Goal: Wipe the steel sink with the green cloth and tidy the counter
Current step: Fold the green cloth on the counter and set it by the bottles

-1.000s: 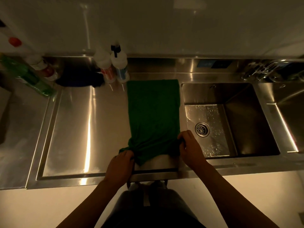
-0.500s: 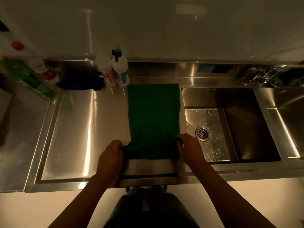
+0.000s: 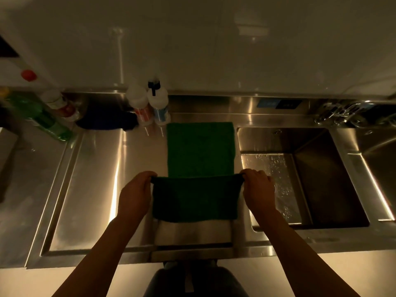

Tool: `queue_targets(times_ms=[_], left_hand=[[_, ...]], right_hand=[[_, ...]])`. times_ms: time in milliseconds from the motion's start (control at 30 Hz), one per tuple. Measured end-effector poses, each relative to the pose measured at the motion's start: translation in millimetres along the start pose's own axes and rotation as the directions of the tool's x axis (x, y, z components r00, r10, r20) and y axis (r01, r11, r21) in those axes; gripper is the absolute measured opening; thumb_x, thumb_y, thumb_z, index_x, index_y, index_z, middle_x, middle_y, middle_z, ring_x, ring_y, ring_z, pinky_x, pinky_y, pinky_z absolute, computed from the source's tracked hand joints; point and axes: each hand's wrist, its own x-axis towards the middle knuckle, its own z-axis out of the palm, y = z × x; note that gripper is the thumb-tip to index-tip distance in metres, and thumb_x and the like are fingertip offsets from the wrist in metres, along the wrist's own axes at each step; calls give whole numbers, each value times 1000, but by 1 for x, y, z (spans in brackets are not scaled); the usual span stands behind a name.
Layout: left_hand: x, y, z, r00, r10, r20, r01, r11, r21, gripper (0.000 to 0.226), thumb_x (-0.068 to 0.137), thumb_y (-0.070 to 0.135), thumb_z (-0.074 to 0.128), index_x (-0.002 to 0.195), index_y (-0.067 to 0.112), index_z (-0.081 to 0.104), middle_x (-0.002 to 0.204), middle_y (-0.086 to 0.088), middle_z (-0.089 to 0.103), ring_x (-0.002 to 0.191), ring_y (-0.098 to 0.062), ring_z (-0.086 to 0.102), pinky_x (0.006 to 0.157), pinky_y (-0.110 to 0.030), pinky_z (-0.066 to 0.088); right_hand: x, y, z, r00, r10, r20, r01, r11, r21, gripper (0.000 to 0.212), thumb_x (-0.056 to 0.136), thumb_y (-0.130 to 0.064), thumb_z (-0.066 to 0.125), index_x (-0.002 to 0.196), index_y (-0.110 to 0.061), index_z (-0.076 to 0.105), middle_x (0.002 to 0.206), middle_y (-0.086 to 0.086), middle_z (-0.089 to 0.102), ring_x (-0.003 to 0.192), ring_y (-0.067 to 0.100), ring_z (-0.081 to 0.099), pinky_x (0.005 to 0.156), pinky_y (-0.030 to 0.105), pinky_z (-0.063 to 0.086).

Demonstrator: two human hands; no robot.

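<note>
Pinching 2 lifted corners, fingers (image 3: 147, 176) of the left hand (image 3: 135, 189) and right hand (image 3: 258, 186) were clamped on the green cloth (image 3: 200, 151), its far half flat on the counter (image 3: 90, 189). A slipped corner could skew the fold; the sink (image 3: 334, 174) gaped just right, 2 bottles (image 3: 147, 106) crowded the far edge, and open room lay left.

both hands (image 3: 134, 192) pinching green cloth (image 3: 200, 151)
</note>
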Motion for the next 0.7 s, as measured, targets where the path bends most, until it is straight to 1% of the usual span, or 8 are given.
queue_targets(times_ms=[100, 167, 233, 333, 433, 500, 600, 700], left_hand=[[27, 20, 4, 990, -137, -19, 125, 946, -299, 28, 104, 3, 50, 108, 23, 68, 100, 2, 72, 71, -16, 72, 62, -13, 52], [45, 34, 9, 983, -183, -22, 153, 875, -460, 25, 106, 5, 47, 106, 19, 68, 102, 1, 72, 75, -16, 76, 69, -16, 58], [63, 45, 14, 983, -175, -49, 126, 850, -512, 25, 107, 5, 46, 105, 17, 68, 102, 1, 73, 85, -13, 75, 78, -17, 58], [88, 54, 20, 987, -138, -85, 84, 884, -459, 25, 106, 7, 47, 107, 19, 69, 102, 5, 72, 93, 2, 69, 80, -6, 48], [114, 56, 28, 988, -98, -122, 48, 932, -358, 25, 106, 11, 49, 115, 22, 68, 107, 9, 68, 95, 15, 59, 77, 1, 41], [130, 55, 36, 993, -72, -90, 40, 948, -315, 27, 104, 10, 52, 124, 22, 65, 117, 4, 67, 98, 11, 59, 81, 0, 40], [149, 53, 49, 999, 48, 8, -44, 968, -248, 40, 100, 3, 56, 139, 13, 58, 139, -6, 58, 122, -3, 49, 99, -4, 33], [166, 50, 59, 995, 74, 66, -57, 971, -230, 49, 97, -3, 56, 145, 9, 53, 150, -9, 50, 129, -2, 38, 108, -8, 27]], right_hand=[[23, -1, -9, 998, 26, -57, -20, 994, 103, 15, 94, -13, 61, 107, -19, 67, 104, 2, 63, 82, 21, 62, 68, 35, 52], [43, -3, -13, 994, 71, -86, -52, 978, 200, 15, 99, -13, 55, 108, -14, 67, 110, 5, 61, 75, 20, 62, 60, 30, 48], [66, -5, -13, 989, 98, -109, -63, 955, 288, 18, 100, -10, 53, 107, -10, 69, 109, 8, 63, 79, 25, 64, 65, 28, 46], [99, -9, -12, 976, 200, -85, -140, 877, 460, 18, 99, -7, 54, 101, -11, 71, 97, 5, 68, 84, 21, 66, 70, 26, 50], [135, -12, -5, 972, 227, -61, -160, 829, 535, 19, 99, -7, 53, 100, -11, 72, 94, 4, 70, 84, 18, 67, 78, 37, 58], [156, -15, 0, 972, 226, -69, -153, 823, 548, 20, 100, -7, 53, 105, -10, 72, 99, 6, 71, 88, 17, 66, 83, 34, 56], [183, -21, 12, 971, 226, -84, -148, 836, 529, 19, 101, -9, 54, 108, -10, 71, 105, 8, 69, 92, 16, 63, 83, 24, 46], [206, -23, 22, 970, 232, -73, -161, 839, 519, 19, 101, -9, 55, 110, -7, 71, 108, 11, 69, 98, 22, 65, 86, 23, 43]])
